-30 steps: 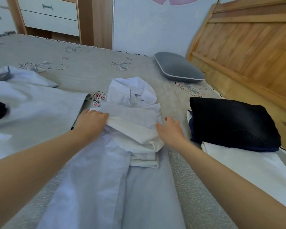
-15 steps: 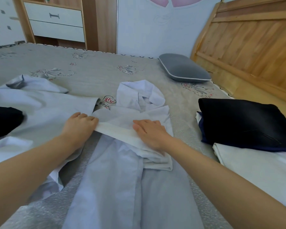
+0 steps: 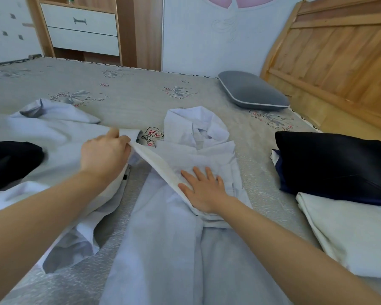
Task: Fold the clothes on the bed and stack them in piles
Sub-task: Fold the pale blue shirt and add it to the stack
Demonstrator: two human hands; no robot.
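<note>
Left hand (image 3: 105,155) is raised, fingers curled, a fold of white shirt (image 3: 198,155) pinched at its edge. Right hand (image 3: 204,188) is laid flat, fingers spread, pressed on the shirt. Both forearms are extended forward.

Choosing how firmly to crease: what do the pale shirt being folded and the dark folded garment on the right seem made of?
Pale shirt: thin woven cloth, likely cotton or a blend; matte, with fine wrinkles and crisp collar. Dark folded garment: thicker, heavier fabric, possibly denim; faint sheen, bulky rounded folds.
</note>
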